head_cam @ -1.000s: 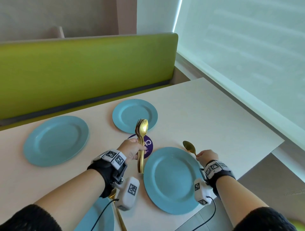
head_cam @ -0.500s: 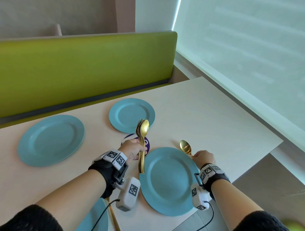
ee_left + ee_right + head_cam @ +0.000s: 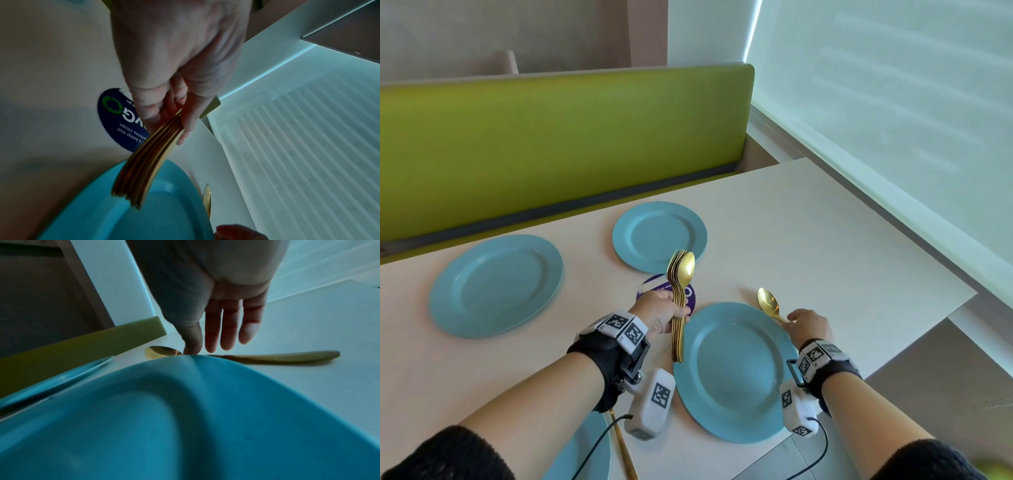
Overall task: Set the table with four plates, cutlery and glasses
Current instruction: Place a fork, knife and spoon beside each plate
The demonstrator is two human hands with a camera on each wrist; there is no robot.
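My left hand [image 3: 661, 315] grips a bundle of gold cutlery [image 3: 678, 308], held upright over the left rim of the near blue plate [image 3: 732, 380]. The left wrist view shows my fingers [image 3: 180, 104] curled round the handles [image 3: 148, 162]. One gold spoon [image 3: 768, 303] lies flat on the table at the plate's right rim. My right hand [image 3: 808, 323] is over its handle. In the right wrist view the spoon [image 3: 283, 358] rests on the table, my right hand [image 3: 216, 337] has straight fingers, and the thumb tip touches the spoon's neck.
Two more blue plates [image 3: 659, 236] [image 3: 496, 284] sit along the far side by the green bench [image 3: 551, 137]. A fourth plate [image 3: 585, 452] shows under my left arm with a gold utensil [image 3: 625, 452] beside it. A purple sticker [image 3: 690, 296] marks the table centre. The table edge [image 3: 928, 329] and blind are on the right.
The single spoon has come down flat onto the table beside the near plate, and my right fingers have straightened. The left hand keeps the bundle almost still.
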